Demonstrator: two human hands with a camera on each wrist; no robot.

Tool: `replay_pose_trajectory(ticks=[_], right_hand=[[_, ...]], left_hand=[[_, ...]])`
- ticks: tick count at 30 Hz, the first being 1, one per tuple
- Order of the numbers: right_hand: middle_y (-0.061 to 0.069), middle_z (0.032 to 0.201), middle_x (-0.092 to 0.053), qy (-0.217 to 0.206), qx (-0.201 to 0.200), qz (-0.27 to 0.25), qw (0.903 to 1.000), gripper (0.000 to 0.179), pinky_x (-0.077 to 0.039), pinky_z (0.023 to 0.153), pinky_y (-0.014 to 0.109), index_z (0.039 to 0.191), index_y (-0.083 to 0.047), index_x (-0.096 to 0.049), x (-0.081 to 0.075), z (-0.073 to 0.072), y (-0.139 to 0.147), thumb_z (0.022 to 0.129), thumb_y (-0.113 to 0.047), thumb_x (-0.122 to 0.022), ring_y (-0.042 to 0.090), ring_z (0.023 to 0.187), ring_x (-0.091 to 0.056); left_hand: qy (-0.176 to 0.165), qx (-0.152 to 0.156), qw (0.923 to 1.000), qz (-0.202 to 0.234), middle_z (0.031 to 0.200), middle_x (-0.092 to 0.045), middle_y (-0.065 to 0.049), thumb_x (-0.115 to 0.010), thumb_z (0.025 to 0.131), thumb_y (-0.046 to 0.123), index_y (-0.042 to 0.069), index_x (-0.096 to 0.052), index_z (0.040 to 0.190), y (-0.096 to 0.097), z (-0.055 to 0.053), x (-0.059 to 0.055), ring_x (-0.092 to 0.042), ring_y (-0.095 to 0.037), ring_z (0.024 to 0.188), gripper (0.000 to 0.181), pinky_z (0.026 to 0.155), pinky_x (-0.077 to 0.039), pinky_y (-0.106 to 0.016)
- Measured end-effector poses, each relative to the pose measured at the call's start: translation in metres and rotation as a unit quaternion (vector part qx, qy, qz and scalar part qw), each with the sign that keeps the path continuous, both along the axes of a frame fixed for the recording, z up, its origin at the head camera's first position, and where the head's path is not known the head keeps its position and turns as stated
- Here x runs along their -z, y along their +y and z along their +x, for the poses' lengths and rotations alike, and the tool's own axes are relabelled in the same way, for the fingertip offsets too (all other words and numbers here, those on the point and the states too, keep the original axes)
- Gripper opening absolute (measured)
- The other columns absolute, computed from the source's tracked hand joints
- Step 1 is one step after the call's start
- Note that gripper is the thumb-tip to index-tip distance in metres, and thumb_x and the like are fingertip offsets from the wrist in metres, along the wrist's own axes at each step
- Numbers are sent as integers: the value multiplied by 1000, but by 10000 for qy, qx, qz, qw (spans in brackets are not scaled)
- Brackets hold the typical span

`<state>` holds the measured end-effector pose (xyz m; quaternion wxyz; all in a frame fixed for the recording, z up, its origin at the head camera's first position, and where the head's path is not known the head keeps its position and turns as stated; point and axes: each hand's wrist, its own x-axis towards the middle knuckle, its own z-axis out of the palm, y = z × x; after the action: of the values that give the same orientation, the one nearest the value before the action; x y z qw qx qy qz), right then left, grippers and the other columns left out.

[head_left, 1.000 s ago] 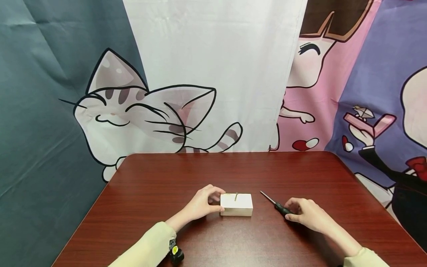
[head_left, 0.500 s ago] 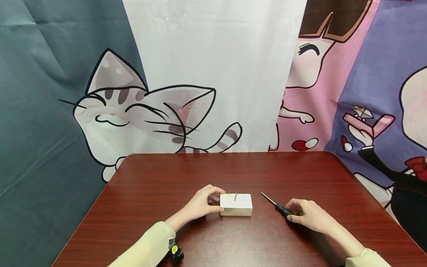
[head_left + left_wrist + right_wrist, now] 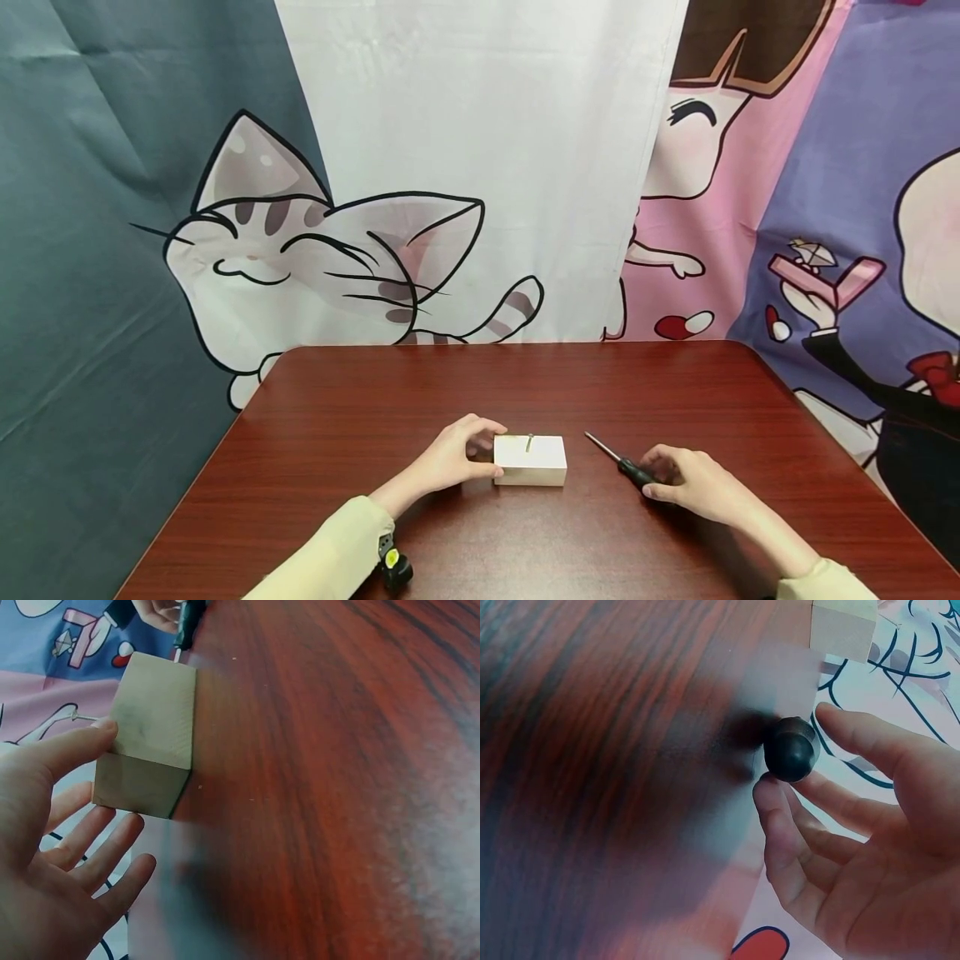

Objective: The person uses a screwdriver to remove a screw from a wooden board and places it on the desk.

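A pale wooden block [image 3: 534, 462] lies on the table, and a small brass-coloured screw [image 3: 529, 443] stands up from its top. At the block's left end my left hand [image 3: 453, 454] holds it, thumb on the near side and fingers reaching round the end and far side. To the right lies a screwdriver [image 3: 633, 473] with a dark handle and a metal shaft angled away toward the far left. My right hand [image 3: 697, 482] has thumb and fingers curled about the rear of the handle [image 3: 791, 754]. Part of that grip is hidden in the head view.
The reddish-brown table [image 3: 420, 375] has its far edge behind the block. A printed cloth [image 3: 480, 100] with cartoon figures hangs beyond it. A dark device [image 3: 396, 571] is strapped at my left wrist beside the pale sleeve [image 3: 330, 550].
The screwdriver has shifted very slightly with my right hand since a second ago. My left hand and the block look unmoved.
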<state>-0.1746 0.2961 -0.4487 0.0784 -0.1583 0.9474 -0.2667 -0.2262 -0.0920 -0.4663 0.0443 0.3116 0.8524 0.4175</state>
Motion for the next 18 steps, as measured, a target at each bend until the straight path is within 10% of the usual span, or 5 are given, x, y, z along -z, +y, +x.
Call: replay_pose_trajectory(ticks=[18], right_hand=[[-6,90,-70,0,-62,-60,10000,36,-49,66,22,108,-14,-66,-1,-1,-2,82,-34,-79,-2,78,-62]], left_hand=[[318,-347,9985,266,106,-70,-3,-79,85,22,14,-71,115,22,-3,-16,-65,-18,101,32,87,-53,-30]])
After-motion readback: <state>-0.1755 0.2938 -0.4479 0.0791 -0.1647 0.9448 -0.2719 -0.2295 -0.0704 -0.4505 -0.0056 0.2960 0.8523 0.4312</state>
